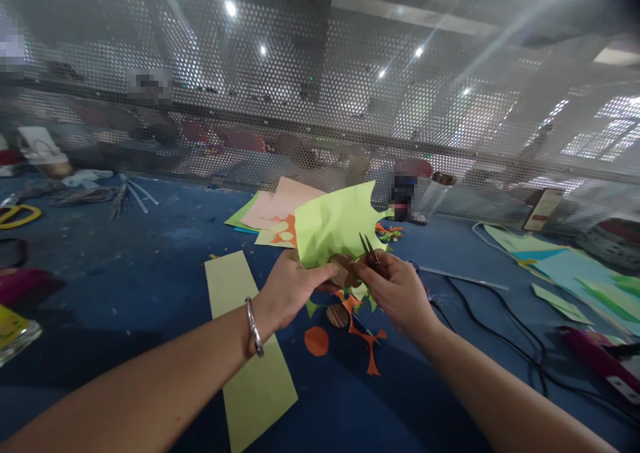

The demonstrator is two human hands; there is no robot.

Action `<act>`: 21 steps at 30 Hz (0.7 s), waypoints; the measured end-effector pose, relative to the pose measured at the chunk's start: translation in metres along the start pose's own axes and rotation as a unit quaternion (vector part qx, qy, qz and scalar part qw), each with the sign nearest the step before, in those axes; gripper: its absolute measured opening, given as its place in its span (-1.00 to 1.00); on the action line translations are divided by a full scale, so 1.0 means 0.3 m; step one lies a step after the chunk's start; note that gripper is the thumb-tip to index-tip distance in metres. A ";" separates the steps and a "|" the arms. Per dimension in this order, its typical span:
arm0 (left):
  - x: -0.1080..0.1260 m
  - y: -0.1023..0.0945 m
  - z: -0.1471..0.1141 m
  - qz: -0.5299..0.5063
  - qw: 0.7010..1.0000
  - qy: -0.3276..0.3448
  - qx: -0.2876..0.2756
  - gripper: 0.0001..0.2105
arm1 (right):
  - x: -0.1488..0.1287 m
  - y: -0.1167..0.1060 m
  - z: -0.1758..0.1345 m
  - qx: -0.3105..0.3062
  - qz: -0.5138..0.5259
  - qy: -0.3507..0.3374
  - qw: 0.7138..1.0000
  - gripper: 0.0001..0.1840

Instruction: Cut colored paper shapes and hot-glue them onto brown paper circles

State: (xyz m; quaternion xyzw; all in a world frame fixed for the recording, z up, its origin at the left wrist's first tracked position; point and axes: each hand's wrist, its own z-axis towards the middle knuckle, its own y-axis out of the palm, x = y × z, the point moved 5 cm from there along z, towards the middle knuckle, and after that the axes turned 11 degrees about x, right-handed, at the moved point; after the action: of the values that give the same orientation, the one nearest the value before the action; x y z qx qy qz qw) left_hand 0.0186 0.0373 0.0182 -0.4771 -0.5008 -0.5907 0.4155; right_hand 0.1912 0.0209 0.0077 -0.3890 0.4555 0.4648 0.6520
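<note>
My left hand [295, 286], a silver bangle at its wrist, grips a sheet of light green paper [333, 223] with cut-out curves along its right edge. A brown round piece [343, 270] is between my hands against the paper's lower edge; its far side is hidden. My right hand [393, 289] is closed around small scissors [371, 251] whose slightly parted blades point up. Its thumb and fingertip touch the brown piece. Below lie an orange paper circle [317, 341], a striped brown disc [337, 316] and orange paper offcuts [367, 339].
A pale yellow paper strip [250, 353] lies under my left forearm on the blue table [150, 273]. Coloured sheets [270, 206] are stacked behind. Black cables [505, 326] and a magenta tool [603, 363] are at right, yellow-handled scissors [23, 216] far left. A perforated metal panel [300, 93] stands behind.
</note>
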 end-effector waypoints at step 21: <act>-0.018 0.011 0.008 -0.070 0.997 -0.034 0.022 -0.81 | -0.040 0.014 -0.033 -0.031 -0.226 -0.153 0.961 -0.51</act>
State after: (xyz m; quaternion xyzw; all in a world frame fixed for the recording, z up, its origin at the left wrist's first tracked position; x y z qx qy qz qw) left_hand 0.0231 0.0394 0.0137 -0.4516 -0.5600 -0.5902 0.3663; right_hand 0.1832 0.0098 0.0161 -0.4264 0.2355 0.3732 0.7896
